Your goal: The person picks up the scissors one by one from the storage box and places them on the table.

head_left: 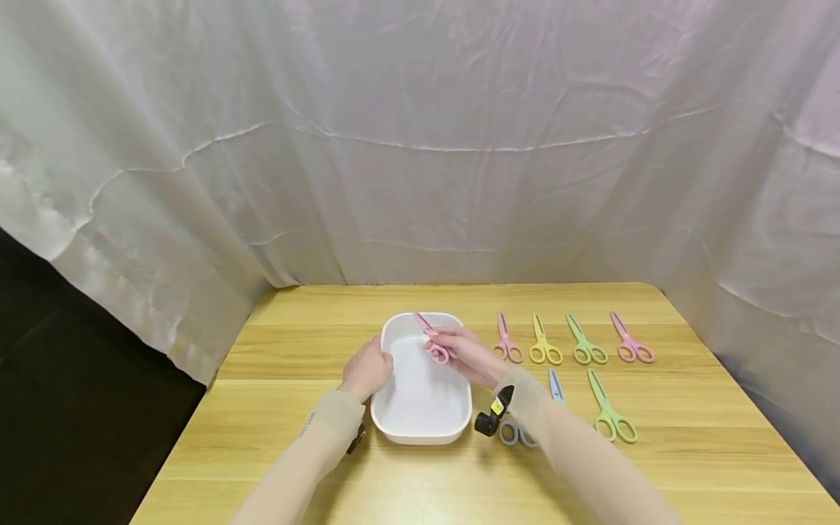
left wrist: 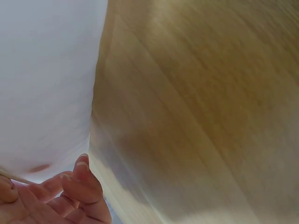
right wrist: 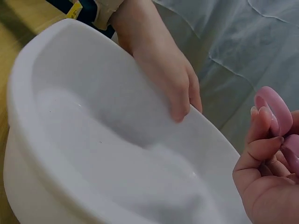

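A white plastic tub [head_left: 420, 408] stands on the table, its bare inside showing in the head view. My left hand [head_left: 367, 372] grips its left rim, thumb inside and fingers along the outer wall, as the right wrist view also shows. Over the tub's far right part, my right hand [head_left: 466, 356] holds pink scissors [head_left: 424, 323] by the handle end, blades pointing away and a little left. In the right wrist view their pink finger loop [right wrist: 284, 114] sticks out from the fingers, while the blades are out of frame.
Right of the tub lie pink scissors [head_left: 503, 337], yellow scissors [head_left: 540, 335], green scissors [head_left: 580, 335] and more pink scissors [head_left: 623, 337] in a back row. Nearer are blue scissors [head_left: 556, 386], partly under my right forearm, and green scissors [head_left: 600, 394]. A pale curtain [head_left: 420, 204] hangs behind.
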Motion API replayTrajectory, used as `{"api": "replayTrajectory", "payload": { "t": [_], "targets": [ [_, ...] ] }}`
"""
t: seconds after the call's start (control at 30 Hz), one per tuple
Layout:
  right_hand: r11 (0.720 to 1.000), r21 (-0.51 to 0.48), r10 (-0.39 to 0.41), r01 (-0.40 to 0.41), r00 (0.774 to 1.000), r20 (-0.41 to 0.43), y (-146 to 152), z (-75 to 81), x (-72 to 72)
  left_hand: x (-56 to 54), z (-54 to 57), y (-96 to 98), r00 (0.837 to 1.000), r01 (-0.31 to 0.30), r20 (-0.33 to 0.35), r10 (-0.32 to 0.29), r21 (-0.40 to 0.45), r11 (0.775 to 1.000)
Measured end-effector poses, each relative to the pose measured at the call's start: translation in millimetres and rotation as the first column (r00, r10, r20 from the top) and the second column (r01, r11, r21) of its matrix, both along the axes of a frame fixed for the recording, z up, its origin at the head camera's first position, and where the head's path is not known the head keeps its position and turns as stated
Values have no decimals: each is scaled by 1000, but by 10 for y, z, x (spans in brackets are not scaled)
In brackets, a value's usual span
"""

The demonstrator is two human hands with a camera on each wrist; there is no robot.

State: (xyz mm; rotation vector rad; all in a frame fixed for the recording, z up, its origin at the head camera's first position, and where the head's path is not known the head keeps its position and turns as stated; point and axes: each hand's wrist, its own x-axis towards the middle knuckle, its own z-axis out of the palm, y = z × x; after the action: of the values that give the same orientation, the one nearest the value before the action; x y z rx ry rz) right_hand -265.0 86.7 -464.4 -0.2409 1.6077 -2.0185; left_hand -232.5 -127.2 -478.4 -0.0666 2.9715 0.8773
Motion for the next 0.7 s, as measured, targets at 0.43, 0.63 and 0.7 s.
{"api": "replayTrajectory", "payload": {
  "t": [0.43,0.63,0.7],
  "targets": [
    [996,-59,-59,61,998,27,346,48,89,-5,-18,4,1000,6,7,-6,24,1000],
    [992,-72,-103,103,995,13,505,1,109,-16,-32,-3,1000,1,7,-1,38,999],
    [992,-71,-105,106,994,11,551,-13,116,-20,-35,-2,1000,2,1,-2,37,999]
  ]
}}
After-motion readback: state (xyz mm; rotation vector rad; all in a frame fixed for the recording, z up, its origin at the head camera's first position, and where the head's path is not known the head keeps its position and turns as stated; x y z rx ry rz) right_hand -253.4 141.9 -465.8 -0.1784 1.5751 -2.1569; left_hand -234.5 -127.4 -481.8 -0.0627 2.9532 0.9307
